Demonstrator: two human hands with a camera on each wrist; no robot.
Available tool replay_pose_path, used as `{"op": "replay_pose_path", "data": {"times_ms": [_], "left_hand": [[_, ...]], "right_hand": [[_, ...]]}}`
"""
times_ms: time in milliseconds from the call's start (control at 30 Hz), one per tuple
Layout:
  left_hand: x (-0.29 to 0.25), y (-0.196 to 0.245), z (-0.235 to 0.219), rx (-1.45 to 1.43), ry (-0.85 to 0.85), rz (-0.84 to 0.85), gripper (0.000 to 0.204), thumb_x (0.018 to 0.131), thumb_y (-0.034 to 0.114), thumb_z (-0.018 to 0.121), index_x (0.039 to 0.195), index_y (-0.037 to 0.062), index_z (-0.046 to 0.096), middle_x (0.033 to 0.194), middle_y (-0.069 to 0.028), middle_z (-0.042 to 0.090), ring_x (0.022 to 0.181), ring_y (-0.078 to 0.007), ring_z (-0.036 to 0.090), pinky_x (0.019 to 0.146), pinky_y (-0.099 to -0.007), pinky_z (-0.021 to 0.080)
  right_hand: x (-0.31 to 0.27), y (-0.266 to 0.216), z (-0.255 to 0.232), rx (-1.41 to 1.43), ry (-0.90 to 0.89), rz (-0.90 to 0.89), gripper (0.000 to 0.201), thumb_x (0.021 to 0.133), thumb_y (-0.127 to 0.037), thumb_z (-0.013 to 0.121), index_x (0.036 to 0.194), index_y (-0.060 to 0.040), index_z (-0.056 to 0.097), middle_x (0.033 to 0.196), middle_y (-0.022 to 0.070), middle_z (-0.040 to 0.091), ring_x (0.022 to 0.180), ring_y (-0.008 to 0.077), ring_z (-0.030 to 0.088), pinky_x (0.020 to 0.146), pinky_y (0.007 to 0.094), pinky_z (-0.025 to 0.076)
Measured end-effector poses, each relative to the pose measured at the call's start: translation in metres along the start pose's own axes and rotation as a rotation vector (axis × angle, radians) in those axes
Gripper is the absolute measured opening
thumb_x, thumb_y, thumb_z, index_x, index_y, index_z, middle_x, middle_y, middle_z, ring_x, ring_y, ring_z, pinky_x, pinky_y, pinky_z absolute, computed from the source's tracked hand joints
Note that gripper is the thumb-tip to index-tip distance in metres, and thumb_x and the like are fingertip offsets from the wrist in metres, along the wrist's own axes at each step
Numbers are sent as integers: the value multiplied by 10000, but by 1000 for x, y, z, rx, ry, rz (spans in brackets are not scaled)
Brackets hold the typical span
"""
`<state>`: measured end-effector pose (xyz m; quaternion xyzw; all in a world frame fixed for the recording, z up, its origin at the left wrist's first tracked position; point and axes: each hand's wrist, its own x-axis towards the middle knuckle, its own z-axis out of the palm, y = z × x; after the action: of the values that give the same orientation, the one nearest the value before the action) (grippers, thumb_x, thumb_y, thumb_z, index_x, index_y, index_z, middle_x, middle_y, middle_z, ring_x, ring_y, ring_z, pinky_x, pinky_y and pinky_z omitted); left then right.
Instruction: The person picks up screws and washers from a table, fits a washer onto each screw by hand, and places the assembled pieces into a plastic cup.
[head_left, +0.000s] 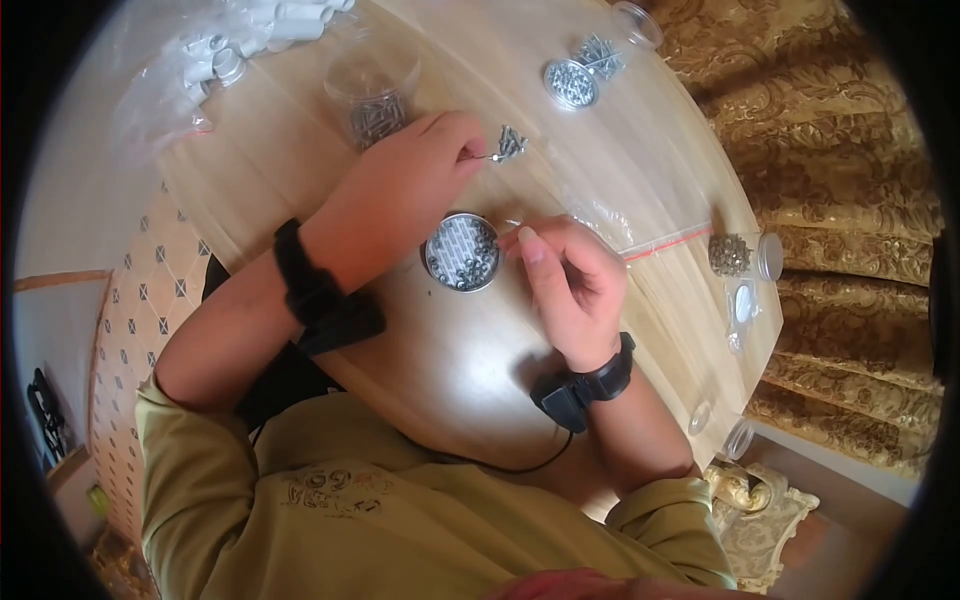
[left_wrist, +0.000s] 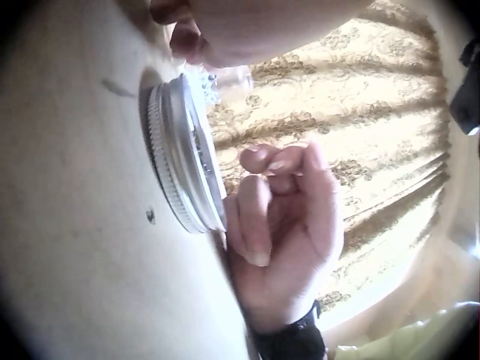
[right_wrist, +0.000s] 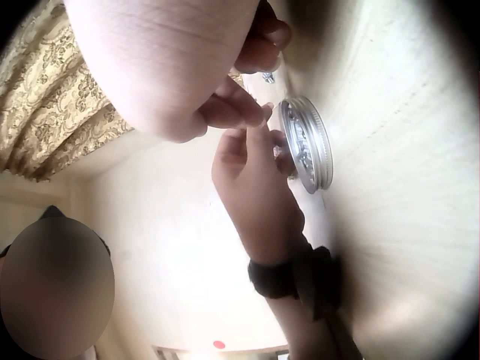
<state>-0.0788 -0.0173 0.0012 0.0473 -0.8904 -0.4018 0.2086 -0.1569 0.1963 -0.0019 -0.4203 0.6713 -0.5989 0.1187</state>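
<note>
A round metal lid (head_left: 462, 252) holding small rings or nuts lies on the table. Above it in the head view, the left hand (head_left: 405, 180) appears to pinch a small screw at its fingertips, beside a little pile of screws (head_left: 511, 143). The right hand (head_left: 575, 285) is at the lid's right edge with loosely curled fingers, and no object shows in them. In the left wrist view the lid (left_wrist: 176, 154) stands between the left hand (left_wrist: 285, 30) and right hand (left_wrist: 289, 225). The right wrist view shows the lid (right_wrist: 306, 142) beside the left hand (right_wrist: 259, 187).
A clear tub of screws (head_left: 375, 115) stands beyond the left forearm. White pipe fittings (head_left: 290, 25) in plastic are at the top left. Another lid of small parts (head_left: 571, 84) lies at the top right, and a jar (head_left: 732, 255) lies near the right edge, beside the curtain.
</note>
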Motion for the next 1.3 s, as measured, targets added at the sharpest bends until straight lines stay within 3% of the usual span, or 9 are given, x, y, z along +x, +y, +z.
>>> {"op": "replay_pose_path", "data": {"times_ms": [100,367,633,767,833,1067,1167,1267,1300], "left_hand": [[-21,16,-22,-59,-89,-37,126,991,95,657,1098,31,636,988,-136,674,866,-303,668,768,-388,535],[-46,11,-26,-252,-171,38,111,987,48,687,1097,30,680,1003,-76,708,846,-153,686,716,-291,539],[-40,22,-26,-478,-285,-171,63,1007,99,687,1055,59,684,908,-8,664,766,-78,586,660,-233,467],[-40,15,-16,-471,-211,-113,68,1012,119,666,1020,53,676,868,-34,659,746,-122,599,664,-273,474],[-38,10,-15,-272,-204,126,85,1003,138,661,999,53,665,844,-81,648,730,-212,605,664,-325,476],[-40,12,-15,-206,-195,208,69,973,112,651,940,57,624,804,-106,596,726,-311,576,656,-389,468],[-41,11,-14,-143,-144,236,60,961,95,645,933,58,606,794,-107,586,729,-323,580,656,-399,469],[-41,10,-14,-123,-96,181,61,954,85,643,938,53,593,798,-124,582,731,-343,579,655,-412,470],[-41,10,-14,-100,-73,175,62,953,83,643,940,51,591,802,-134,581,729,-353,577,652,-417,469]], "right_hand": [[4,4,-3,-66,-13,-95,76,924,57,702,994,32,712,1011,99,735,638,101,520,623,251,449],[-1,-13,10,109,-72,111,175,892,71,753,1052,28,696,1114,81,735,592,39,456,575,214,407],[-4,-9,5,-37,-34,32,179,871,76,777,1027,-3,743,994,104,759,839,173,697,713,282,546],[-5,-12,6,-16,-23,26,194,859,77,782,1029,-9,745,999,119,761,864,212,716,719,301,558],[-5,-13,6,-58,-20,-16,190,856,77,785,1020,-11,746,1015,122,765,857,211,714,717,301,560],[-6,-10,4,-81,-96,-68,222,859,93,783,1052,5,717,1129,159,752,866,176,718,692,270,546],[-7,-11,3,110,-80,-5,427,912,139,639,1313,20,553,1466,228,569,725,51,579,654,192,461],[-7,-20,10,228,-28,106,410,929,160,527,1315,24,548,1474,219,564,705,43,537,666,174,444],[-8,-24,7,193,-79,171,404,942,146,444,1321,41,537,1408,210,618,810,80,625,702,188,467]]}}
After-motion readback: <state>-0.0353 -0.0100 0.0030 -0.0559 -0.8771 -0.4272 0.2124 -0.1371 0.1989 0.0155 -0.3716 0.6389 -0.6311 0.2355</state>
